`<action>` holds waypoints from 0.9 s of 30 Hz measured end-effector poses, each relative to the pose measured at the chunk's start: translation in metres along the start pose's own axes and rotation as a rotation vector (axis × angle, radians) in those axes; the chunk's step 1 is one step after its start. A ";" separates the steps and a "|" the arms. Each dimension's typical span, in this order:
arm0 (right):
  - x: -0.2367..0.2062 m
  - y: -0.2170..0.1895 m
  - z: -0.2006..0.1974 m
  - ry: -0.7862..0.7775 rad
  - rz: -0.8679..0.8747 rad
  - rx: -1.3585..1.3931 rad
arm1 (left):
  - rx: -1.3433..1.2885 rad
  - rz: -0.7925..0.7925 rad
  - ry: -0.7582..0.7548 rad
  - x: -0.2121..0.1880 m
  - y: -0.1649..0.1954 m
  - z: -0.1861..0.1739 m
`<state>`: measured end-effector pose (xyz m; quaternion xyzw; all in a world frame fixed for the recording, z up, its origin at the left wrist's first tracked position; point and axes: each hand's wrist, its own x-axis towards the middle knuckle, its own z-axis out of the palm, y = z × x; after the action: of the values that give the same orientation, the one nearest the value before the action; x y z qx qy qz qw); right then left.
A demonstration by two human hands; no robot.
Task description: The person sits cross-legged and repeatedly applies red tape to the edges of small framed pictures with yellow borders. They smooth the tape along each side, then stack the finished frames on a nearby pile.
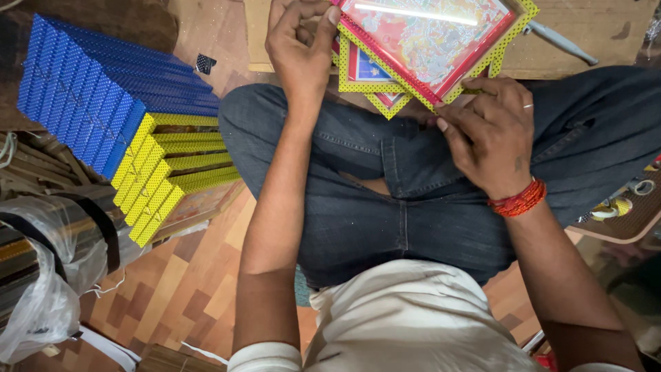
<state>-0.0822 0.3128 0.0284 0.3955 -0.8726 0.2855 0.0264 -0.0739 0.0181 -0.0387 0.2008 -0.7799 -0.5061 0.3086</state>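
I sit cross-legged in dark jeans. A picture in a yellow dotted frame with a red inner border (430, 38) rests tilted over my lap. My left hand (299, 45) grips its left corner with curled fingers. My right hand (492, 134), with a ring and red thread bracelets at the wrist, pinches the frame's lower edge. Under it lie other yellow-framed pictures (368, 76), partly hidden.
A leaning stack of blue dotted frames (89, 89) and yellow dotted frames (172, 172) stands at my left on the patterned wood floor (186, 282). Clear plastic wrapping (41, 275) lies at the far left. A board with small tape rolls (630, 203) sits at right.
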 end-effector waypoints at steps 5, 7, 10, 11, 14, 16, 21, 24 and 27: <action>0.002 -0.003 0.000 -0.012 0.025 0.013 | 0.055 0.191 0.024 -0.008 0.012 0.007; 0.003 -0.005 0.001 -0.005 0.040 0.053 | 0.060 0.181 0.043 -0.005 0.015 0.008; 0.005 -0.008 0.001 -0.012 0.048 0.063 | 0.086 -0.051 0.060 0.008 0.014 0.005; 0.005 -0.010 0.002 -0.008 0.045 0.057 | 0.097 -0.166 0.063 0.012 0.013 0.004; 0.004 -0.011 0.004 0.023 0.033 0.050 | 0.218 -0.378 0.012 0.018 0.013 0.003; 0.003 -0.009 0.006 0.044 0.029 0.071 | 0.378 -0.042 0.074 0.004 0.020 0.005; -0.004 -0.003 0.011 0.069 0.061 0.131 | 0.413 0.250 -0.080 -0.074 0.067 0.031; -0.006 -0.004 0.013 0.061 0.069 0.127 | 0.368 0.145 -0.274 -0.110 0.096 0.044; -0.009 -0.008 0.007 0.069 0.075 0.164 | 0.303 0.122 -0.257 -0.115 0.110 0.042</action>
<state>-0.0692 0.3112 0.0234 0.3533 -0.8590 0.3702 0.0130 -0.0189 0.1622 0.0177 0.1310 -0.8909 -0.3848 0.2027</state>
